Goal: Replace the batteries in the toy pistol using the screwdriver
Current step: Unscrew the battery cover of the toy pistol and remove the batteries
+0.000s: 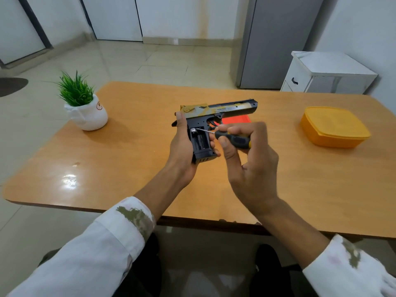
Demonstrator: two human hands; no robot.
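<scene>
My left hand [182, 146] clasps the toy pistol [214, 112]. My right hand [246, 159] pinches the screwdriver [233, 140], shaft aimed left into the open compartment [200, 140].

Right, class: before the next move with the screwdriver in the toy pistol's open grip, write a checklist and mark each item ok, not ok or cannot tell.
1. Steady hold: the left hand grips the black and gold plastic toy pistol by its grip: ok.
2. Cover off the battery compartment: ok.
3. Tool hold: the right hand grips the black and yellow screwdriver by its handle: ok.
4. Tip placed at the silver piece atop the compartment: ok.
5. New batteries ready: cannot tell; the orange lidded plastic box is closed.
</scene>
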